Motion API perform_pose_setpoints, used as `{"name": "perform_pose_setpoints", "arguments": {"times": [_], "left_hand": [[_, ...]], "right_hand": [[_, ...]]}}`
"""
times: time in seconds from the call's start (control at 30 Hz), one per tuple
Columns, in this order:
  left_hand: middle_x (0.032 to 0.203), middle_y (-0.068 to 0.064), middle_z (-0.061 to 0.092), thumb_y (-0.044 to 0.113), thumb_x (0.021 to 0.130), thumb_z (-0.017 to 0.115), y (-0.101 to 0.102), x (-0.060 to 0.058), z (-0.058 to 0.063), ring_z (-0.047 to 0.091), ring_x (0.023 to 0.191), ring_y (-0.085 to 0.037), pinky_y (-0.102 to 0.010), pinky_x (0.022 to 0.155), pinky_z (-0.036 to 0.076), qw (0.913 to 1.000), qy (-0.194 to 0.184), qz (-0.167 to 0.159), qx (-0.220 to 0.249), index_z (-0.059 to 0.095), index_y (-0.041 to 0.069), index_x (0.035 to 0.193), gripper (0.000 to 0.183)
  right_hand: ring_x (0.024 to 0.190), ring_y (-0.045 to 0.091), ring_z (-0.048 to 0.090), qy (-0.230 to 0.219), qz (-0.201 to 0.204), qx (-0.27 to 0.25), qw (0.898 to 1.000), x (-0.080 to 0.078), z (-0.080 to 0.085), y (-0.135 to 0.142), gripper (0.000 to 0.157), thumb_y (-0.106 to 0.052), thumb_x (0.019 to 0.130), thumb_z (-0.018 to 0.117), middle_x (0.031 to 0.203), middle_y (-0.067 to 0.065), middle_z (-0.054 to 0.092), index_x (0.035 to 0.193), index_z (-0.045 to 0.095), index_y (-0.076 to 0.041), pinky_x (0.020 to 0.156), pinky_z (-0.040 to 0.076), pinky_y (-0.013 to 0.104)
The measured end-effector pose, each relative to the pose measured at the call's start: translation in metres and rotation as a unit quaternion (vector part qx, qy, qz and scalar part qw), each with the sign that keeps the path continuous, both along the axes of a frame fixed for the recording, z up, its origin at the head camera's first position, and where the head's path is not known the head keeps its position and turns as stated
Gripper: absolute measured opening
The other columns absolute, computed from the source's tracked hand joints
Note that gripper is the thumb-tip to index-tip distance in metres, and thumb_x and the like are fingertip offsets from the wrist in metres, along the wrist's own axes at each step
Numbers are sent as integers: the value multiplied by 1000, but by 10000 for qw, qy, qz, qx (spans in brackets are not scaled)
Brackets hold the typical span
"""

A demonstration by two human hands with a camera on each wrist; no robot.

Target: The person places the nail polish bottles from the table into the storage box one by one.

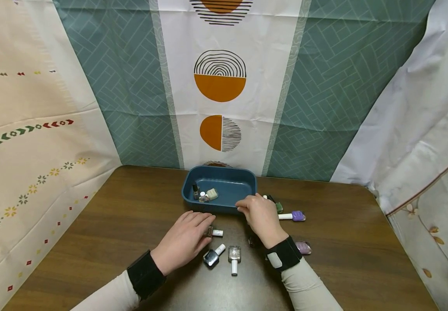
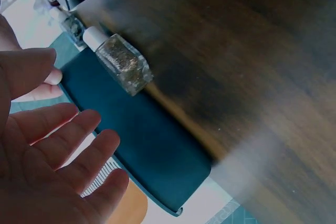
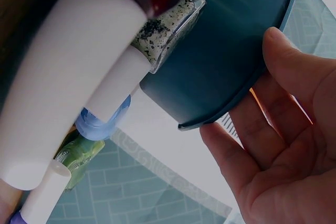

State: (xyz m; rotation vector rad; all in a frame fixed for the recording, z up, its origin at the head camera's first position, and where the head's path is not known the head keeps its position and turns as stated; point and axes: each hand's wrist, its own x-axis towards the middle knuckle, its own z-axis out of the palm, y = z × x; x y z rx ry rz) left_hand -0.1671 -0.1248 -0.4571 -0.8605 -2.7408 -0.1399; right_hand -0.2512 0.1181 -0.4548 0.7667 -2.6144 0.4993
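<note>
A dark teal tray (image 1: 233,190) stands at the back of the table with several nail polish bottles in its left part, among them a cream one (image 1: 211,194). My right hand (image 1: 262,218) grips the tray's rim near its front right corner; in the right wrist view the thumb overlaps the teal wall (image 3: 210,61), other fingers beyond the rim. My left hand (image 1: 185,237) holds nothing, its fingers loosely extended close to the tray's front. Beside its thumb lies a glittery brown polish bottle (image 2: 126,64) with a white cap, partly hidden in the head view.
Nearer me lie a dark blue bottle (image 1: 211,258) and a silver glitter bottle (image 1: 234,254). Right of the tray are a green bottle (image 1: 279,207) and a purple one (image 1: 298,216). A lilac bottle (image 1: 303,248) shows behind my right wrist. Patterned cloths hang around the table.
</note>
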Motion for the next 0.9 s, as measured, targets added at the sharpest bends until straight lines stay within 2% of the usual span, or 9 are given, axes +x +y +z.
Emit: {"name": "perform_pose_setpoints", "arguments": {"times": [0.27,0.9], "left_hand": [[135,-5,59,36,94,67,0,-1,-6,53,124,-23,-46,109,33,9997,-160,33,-199,58,10,139,53],[125,-5,63,34,91,70,-3,-6,-14,56,117,-23,-44,106,38,9994,-255,100,-233,63,10,133,49]], "right_hand": [[79,12,67,103,47,-36,9999,0,-1,1,10,-21,87,76,85,-8,71,96,80,-22,95,48,40],[80,12,68,145,50,-37,9999,0,-2,0,10,-20,87,76,87,-8,71,96,80,-22,97,47,41]]}}
